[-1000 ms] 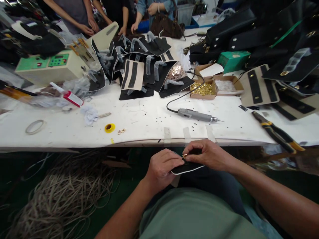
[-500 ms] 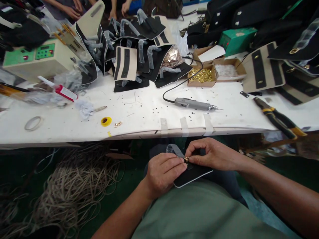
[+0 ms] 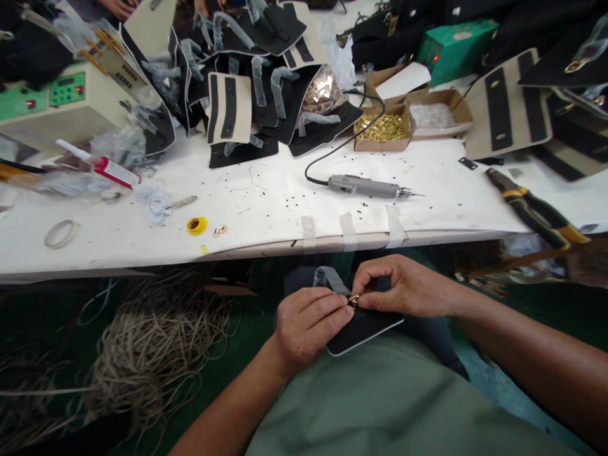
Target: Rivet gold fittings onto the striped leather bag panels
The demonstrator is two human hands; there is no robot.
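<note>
A black panel (image 3: 365, 330) with a pale edge rests over my lap, below the table's front edge. My left hand (image 3: 308, 320) is closed on the panel's left part. A plastic-wrapped strap (image 3: 329, 278) arches up behind its fingers. Between the fingertips of both hands is a small gold metal fitting (image 3: 353, 301). My right hand (image 3: 403, 286) pinches that fitting with thumb and forefinger at the panel's upper edge. The fitting's exact shape is partly hidden by the fingers.
A grey electric screwdriver (image 3: 368, 187) lies on the white table (image 3: 237, 215). Black-and-yellow pliers (image 3: 536, 209) are at the right. Behind stand a box of gold pieces (image 3: 382, 144) and a pile of black panels (image 3: 244, 152). A yellow ring (image 3: 196, 226) sits front left.
The view has shifted slightly, so the table's things sit a little higher. Both hands stay together at the gold fitting, which appears turned a little.
</note>
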